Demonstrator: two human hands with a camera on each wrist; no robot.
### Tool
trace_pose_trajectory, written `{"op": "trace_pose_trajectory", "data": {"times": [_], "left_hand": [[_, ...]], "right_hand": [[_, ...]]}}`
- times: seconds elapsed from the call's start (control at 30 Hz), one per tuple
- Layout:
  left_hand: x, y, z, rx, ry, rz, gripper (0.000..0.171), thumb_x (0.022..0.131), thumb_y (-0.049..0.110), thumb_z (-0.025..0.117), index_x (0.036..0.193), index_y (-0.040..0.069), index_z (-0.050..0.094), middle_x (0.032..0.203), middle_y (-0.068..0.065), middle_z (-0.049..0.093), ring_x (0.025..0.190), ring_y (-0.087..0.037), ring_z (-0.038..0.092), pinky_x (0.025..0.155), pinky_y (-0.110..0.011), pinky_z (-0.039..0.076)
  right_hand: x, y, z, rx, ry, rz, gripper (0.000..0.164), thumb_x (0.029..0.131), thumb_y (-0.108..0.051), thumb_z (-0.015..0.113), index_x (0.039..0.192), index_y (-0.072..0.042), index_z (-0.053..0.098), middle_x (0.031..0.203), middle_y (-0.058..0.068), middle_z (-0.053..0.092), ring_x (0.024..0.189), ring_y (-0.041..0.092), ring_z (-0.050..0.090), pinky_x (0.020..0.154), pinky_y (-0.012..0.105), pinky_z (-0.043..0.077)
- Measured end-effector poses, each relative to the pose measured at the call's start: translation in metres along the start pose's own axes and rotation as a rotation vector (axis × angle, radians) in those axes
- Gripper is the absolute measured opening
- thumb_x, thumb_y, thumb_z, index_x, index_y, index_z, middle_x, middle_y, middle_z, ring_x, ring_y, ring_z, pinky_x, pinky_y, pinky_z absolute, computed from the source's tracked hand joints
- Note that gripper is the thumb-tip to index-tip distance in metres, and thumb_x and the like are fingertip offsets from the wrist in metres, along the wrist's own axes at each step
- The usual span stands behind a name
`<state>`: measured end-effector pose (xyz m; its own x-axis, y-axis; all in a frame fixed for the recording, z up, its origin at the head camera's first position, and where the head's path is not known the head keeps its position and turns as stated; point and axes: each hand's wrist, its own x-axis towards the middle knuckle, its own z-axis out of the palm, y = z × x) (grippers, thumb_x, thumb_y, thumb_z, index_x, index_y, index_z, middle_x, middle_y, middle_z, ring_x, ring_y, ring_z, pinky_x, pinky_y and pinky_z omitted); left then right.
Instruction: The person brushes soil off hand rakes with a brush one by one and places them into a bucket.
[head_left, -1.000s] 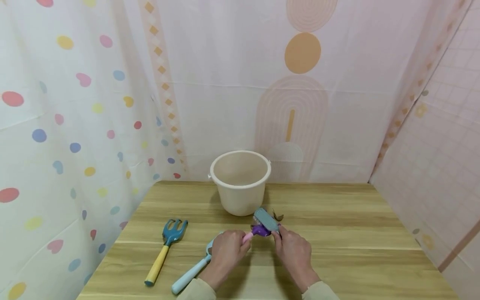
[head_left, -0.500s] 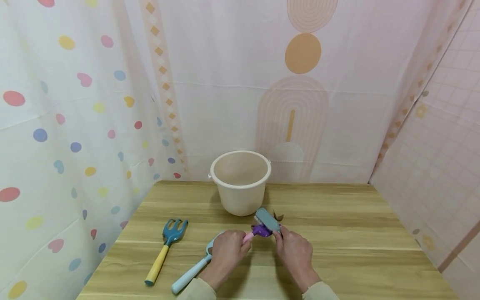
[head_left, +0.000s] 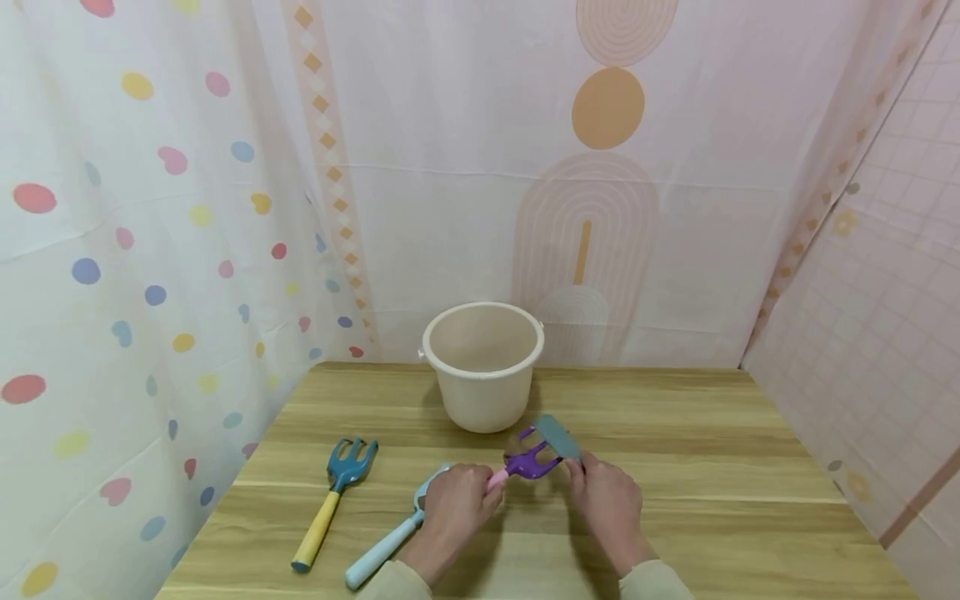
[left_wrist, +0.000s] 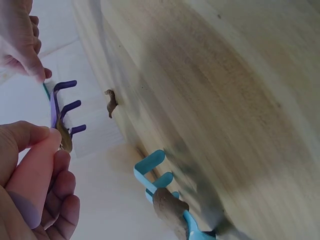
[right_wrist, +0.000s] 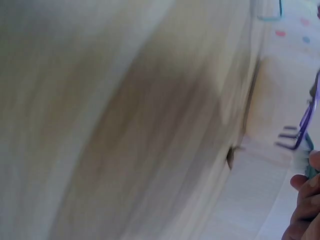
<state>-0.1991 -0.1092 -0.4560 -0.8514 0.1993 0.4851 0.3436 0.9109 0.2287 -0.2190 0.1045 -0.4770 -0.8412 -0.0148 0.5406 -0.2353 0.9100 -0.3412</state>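
My left hand [head_left: 457,512] grips the pink handle of a purple garden hand fork [head_left: 528,465], held above the table with its tines pointing away to the right. In the left wrist view a brown, leaf-like bit [left_wrist: 64,136] clings near the fork's neck. My right hand [head_left: 611,508] pinches a grey-teal brush [head_left: 558,437] whose back faces up, over the tine tips. Pale bristles show in the right wrist view. Beneath my left hand lies a light blue hand fork [head_left: 384,550], with a brown lump [left_wrist: 169,206] on its head.
A cream bucket [head_left: 483,408] stands behind both hands. To the left lies a teal hand fork with a yellow handle [head_left: 318,529]. One brown scrap [left_wrist: 111,103] sits on the wooden table [head_left: 712,517]. Patterned curtains [head_left: 420,233] hang along the back and sides.
My right hand has moved the brush to the right along the purple fork, from near its neck to the tine tips. The left hand has stayed nearly in place.
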Motion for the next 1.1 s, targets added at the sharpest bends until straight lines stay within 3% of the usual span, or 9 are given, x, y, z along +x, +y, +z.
{"op": "trace_pose_trajectory", "data": {"times": [0.1, 0.17, 0.33, 0.43, 0.73, 1.1], "left_hand": [[0.001, 0.000, -0.002, 0.000, 0.006, -0.001, 0.032, 0.080, 0.021, 0.072, 0.057, 0.021, 0.050, 0.053, 0.010, 0.044, 0.045, -0.010, 0.041, 0.043, -0.029, 0.033], [0.003, 0.000, -0.002, -0.006, 0.007, -0.008, 0.033, 0.080, 0.020, 0.072, 0.057, 0.021, 0.049, 0.052, 0.010, 0.043, 0.045, -0.010, 0.040, 0.043, -0.028, 0.033], [0.006, -0.001, -0.004, -0.029, 0.002, -0.018, 0.032, 0.080, 0.019, 0.072, 0.057, 0.021, 0.050, 0.052, 0.010, 0.042, 0.046, -0.008, 0.040, 0.043, -0.027, 0.032], [0.006, -0.002, -0.004, -0.035, 0.008, 0.006, 0.031, 0.080, 0.018, 0.073, 0.057, 0.020, 0.051, 0.052, 0.011, 0.042, 0.046, -0.007, 0.040, 0.043, -0.026, 0.032], [0.004, 0.001, -0.002, -0.002, 0.034, 0.034, 0.033, 0.079, 0.020, 0.073, 0.056, 0.021, 0.050, 0.053, 0.010, 0.046, 0.046, -0.011, 0.044, 0.044, -0.029, 0.035], [0.002, 0.003, -0.001, 0.024, 0.059, 0.054, 0.032, 0.079, 0.021, 0.075, 0.056, 0.020, 0.052, 0.053, 0.007, 0.048, 0.045, -0.012, 0.046, 0.043, -0.030, 0.035]], "right_hand": [[0.004, 0.003, -0.005, 0.028, -0.006, 0.026, 0.024, 0.091, -0.026, 0.071, 0.075, -0.011, 0.062, 0.055, 0.001, 0.052, 0.044, 0.019, 0.047, 0.039, 0.034, 0.035], [0.004, 0.000, -0.006, 0.055, 0.014, -0.002, 0.023, 0.092, -0.027, 0.070, 0.076, -0.012, 0.062, 0.055, 0.001, 0.052, 0.044, 0.019, 0.048, 0.038, 0.033, 0.034], [0.001, -0.012, -0.004, 0.096, 0.088, -0.198, 0.017, 0.088, -0.027, 0.074, 0.092, -0.010, 0.074, 0.064, 0.005, 0.065, 0.046, 0.019, 0.057, 0.037, 0.028, 0.035], [-0.001, -0.016, -0.002, 0.065, 0.109, -0.261, 0.019, 0.085, -0.026, 0.077, 0.092, -0.009, 0.074, 0.065, 0.005, 0.067, 0.045, 0.017, 0.057, 0.036, 0.026, 0.034], [-0.003, -0.015, 0.000, -0.005, 0.053, -0.162, 0.023, 0.087, -0.028, 0.075, 0.101, -0.010, 0.076, 0.069, 0.008, 0.068, 0.049, 0.024, 0.061, 0.038, 0.032, 0.038], [-0.008, -0.013, 0.004, -0.010, 0.096, -0.123, 0.020, 0.085, -0.026, 0.076, 0.098, -0.011, 0.075, 0.063, 0.009, 0.064, 0.046, 0.026, 0.057, 0.037, 0.036, 0.036]]}}
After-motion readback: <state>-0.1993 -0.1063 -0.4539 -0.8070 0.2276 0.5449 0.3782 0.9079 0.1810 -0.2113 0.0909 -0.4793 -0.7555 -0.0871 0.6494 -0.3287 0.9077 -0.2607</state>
